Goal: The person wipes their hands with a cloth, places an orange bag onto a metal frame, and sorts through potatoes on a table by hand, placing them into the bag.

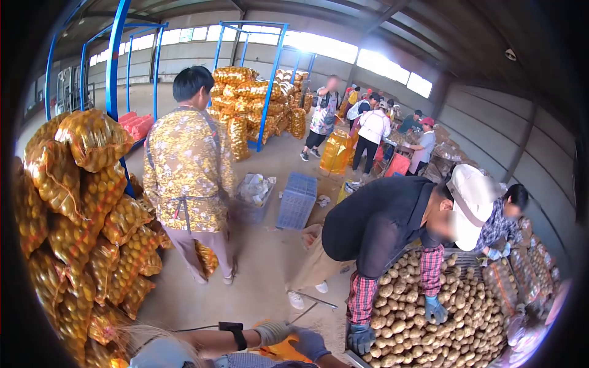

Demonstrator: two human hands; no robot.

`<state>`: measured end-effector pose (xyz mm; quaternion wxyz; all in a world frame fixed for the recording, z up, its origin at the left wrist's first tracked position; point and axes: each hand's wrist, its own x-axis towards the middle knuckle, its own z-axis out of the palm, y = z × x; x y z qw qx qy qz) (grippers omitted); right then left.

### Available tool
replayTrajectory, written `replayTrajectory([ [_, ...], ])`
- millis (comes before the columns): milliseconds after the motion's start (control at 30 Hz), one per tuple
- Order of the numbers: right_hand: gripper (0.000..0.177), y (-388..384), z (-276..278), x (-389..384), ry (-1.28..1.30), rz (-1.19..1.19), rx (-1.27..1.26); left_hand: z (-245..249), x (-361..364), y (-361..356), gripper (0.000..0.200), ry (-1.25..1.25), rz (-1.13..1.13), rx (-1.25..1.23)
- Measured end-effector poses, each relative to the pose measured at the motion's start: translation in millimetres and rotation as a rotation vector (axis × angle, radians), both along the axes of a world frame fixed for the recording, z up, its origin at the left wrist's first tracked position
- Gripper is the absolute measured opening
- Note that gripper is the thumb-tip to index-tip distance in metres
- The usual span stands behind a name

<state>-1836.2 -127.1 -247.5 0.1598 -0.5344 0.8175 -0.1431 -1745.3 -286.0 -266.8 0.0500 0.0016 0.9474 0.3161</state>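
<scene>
Gloved left hand (273,332), right hand (310,343) meet over orange bag (283,351).

Single head view, forward and down, close over the potato pile (429,313)

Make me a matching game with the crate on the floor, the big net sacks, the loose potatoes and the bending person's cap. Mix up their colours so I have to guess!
Things:
1. plastic crate on the floor
2. net sacks stacked at the left
3. loose potatoes heaped at the right
4. cap of the person bending over the heap

Colours:
A. golden yellow
B. white
C. blue
D. pale brown

Right pairs: 1-C, 2-A, 3-D, 4-B.
</scene>
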Motion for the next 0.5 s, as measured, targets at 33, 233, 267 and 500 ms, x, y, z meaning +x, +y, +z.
replayTrajectory([
  [33,0.038,1.7,-14.3,-8.5,0.010,0.003,0.008,5.4,-0.9,-7.9,0.031,0.010,0.003,0.008],
  [233,0.026,33.6,-24.8,-27.5,0.199,-0.136,0.093,31.9,11.1,-33.4,0.031,-0.248,0.154,-0.108],
  [267,0.027,36.8,-20.5,-28.3,0.196,-0.149,0.062,33.7,12.7,-41.8,0.030,-0.259,0.128,-0.269],
  [500,0.027,45.8,-1.2,-28.1,0.348,-0.190,0.115,36.7,28.7,-90.6,0.017,-0.204,0.220,-0.681],
])
